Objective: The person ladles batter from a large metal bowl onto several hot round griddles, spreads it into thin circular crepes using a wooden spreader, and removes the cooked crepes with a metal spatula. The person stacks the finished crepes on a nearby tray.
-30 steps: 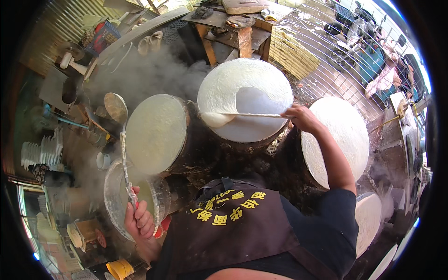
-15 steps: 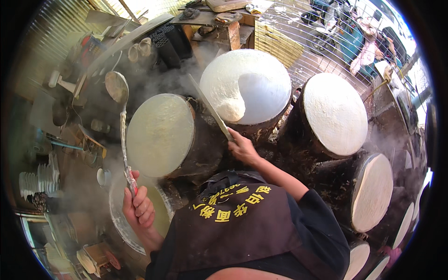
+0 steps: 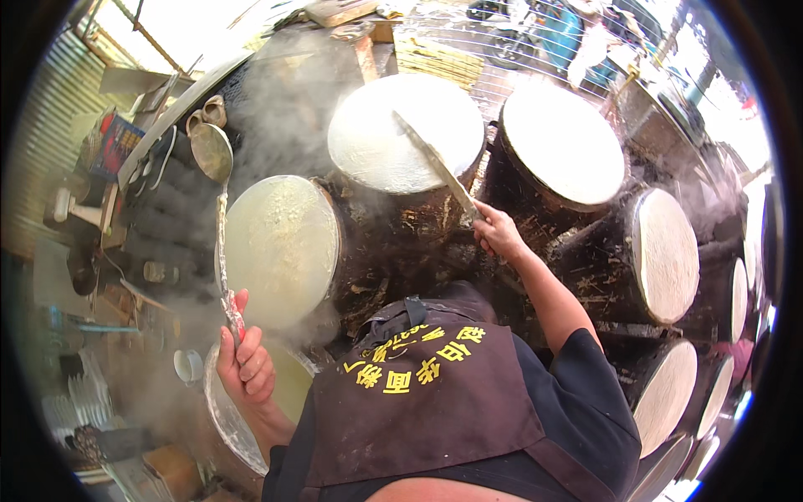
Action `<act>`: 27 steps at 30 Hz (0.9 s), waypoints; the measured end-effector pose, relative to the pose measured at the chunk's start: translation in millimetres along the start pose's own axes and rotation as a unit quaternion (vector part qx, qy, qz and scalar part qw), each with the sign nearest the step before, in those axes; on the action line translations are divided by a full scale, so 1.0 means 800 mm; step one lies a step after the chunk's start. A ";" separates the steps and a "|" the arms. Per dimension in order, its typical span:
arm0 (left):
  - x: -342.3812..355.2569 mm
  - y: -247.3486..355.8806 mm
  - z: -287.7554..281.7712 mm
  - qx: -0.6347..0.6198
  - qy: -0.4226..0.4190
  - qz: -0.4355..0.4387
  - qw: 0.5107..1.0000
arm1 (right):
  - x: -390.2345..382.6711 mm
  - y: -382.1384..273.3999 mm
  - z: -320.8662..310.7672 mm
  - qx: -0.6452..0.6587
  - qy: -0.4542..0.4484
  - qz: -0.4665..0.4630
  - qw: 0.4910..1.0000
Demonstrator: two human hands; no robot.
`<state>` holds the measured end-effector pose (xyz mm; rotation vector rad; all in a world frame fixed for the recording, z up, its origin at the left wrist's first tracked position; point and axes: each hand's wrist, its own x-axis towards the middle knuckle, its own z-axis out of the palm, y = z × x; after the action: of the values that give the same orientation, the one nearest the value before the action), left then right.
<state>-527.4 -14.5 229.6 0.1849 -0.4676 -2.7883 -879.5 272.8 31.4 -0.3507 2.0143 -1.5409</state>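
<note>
L hand (image 3: pixel 248 368) closed round ladle (image 3: pixel 212 156), bowl end up, prob. out of R hand's (image 3: pixel 499 233) way; R fist round flat scraper (image 3: pixel 436 164), slanted over white drum top (image 3: pixel 374 140), far ctr, prob. for reach; can't tell if touching.

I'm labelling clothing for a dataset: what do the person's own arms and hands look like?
The left hand and right hand are bare, with no gloves or wristbands visible. Loose, dark short sleeves leave the forearms uncovered. A brown apron bears yellow lettering.
</note>
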 end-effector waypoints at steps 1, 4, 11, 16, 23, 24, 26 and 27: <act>0.003 0.001 0.002 0.005 -0.002 -0.008 1.000 | 0.005 -0.001 0.000 0.000 0.030 -0.007 1.000; 0.011 0.000 0.011 0.002 -0.017 -0.030 0.999 | 0.023 -0.002 0.010 -0.080 0.115 -0.052 0.989; 0.014 -0.017 0.029 -0.005 -0.007 -0.041 0.999 | -0.011 -0.004 0.028 -0.216 0.019 -0.180 0.959; 0.022 -0.034 0.050 -0.001 0.023 -0.035 0.999 | 0.020 -0.024 -0.047 -0.254 0.011 -0.185 0.949; 0.056 -0.077 0.070 0.021 0.044 -0.020 0.999 | 0.095 -0.033 -0.069 -0.255 0.082 -0.184 0.946; 0.061 -0.082 0.072 0.024 0.051 -0.017 0.998 | 0.095 -0.033 -0.067 -0.261 0.073 -0.150 0.951; 0.059 -0.084 0.081 0.030 0.057 -0.015 0.998 | 0.077 -0.025 -0.062 -0.284 0.000 -0.211 0.936; 0.065 -0.088 0.081 0.030 0.058 -0.016 0.998 | 0.073 -0.011 -0.068 -0.287 -0.036 -0.276 0.917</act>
<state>-607.5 51.0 262.5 0.3697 -0.5236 -2.7767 -959.3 282.9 32.6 -1.2793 2.4043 -1.1483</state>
